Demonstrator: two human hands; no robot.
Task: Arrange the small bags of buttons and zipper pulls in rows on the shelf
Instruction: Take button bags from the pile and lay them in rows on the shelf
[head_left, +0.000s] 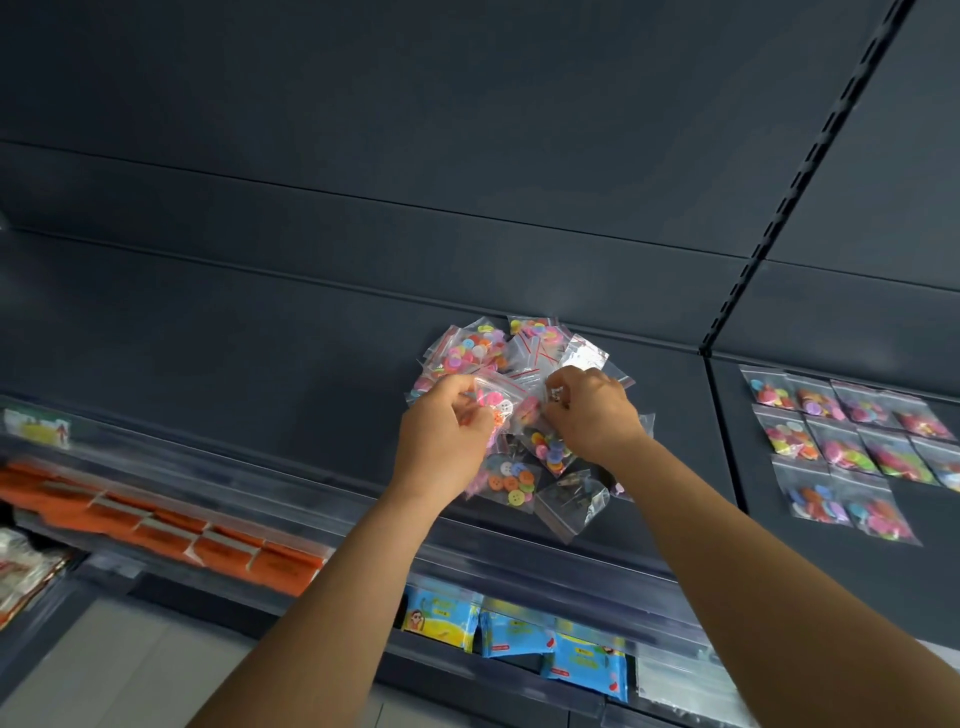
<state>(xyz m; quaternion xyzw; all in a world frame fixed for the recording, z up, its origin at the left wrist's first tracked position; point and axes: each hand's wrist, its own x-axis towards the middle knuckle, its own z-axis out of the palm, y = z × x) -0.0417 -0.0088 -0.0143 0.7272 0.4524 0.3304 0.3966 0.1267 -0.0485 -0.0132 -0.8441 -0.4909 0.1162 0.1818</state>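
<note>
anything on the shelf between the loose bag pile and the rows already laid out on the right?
No bags. Head view shows bare dark shelf and the upright divider between the pile and the rows.

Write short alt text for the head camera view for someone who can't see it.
Both hands, left hand and right hand, pinch small bags in a loose pile of button bags on a dark shelf. To the right, sorted bags lie in rows.

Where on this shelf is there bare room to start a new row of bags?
The shelf is bare left of the loose pile of bags. A narrower bare strip separates the pile from the arranged rows. It is crowded around both hands, left and right.
</note>
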